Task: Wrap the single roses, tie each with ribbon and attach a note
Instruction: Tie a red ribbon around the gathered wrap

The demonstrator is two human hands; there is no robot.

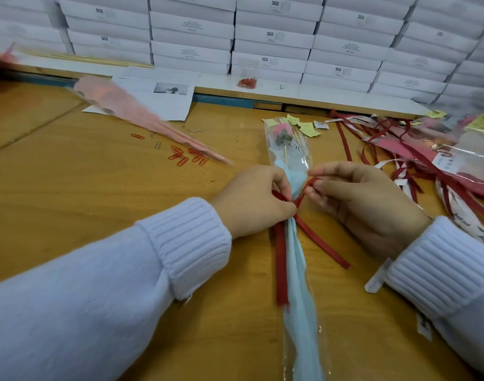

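Rose (283, 129), pink, sleeved in clear film over pale blue paper, lies mid-worktop (98, 188). Left hand (256, 200) pinches the dark red ribbon (280, 259) at the knot; right hand (358, 199) pinches its loop.

Crossing hiding under the fingers
The left hand (251, 200) is covering where the red ribbon (281, 259) is crossing the blue wrap (297, 273); below the grip the wrap is running off the bottom edge; far up-left, a pink wrap (142, 116) is blurring.
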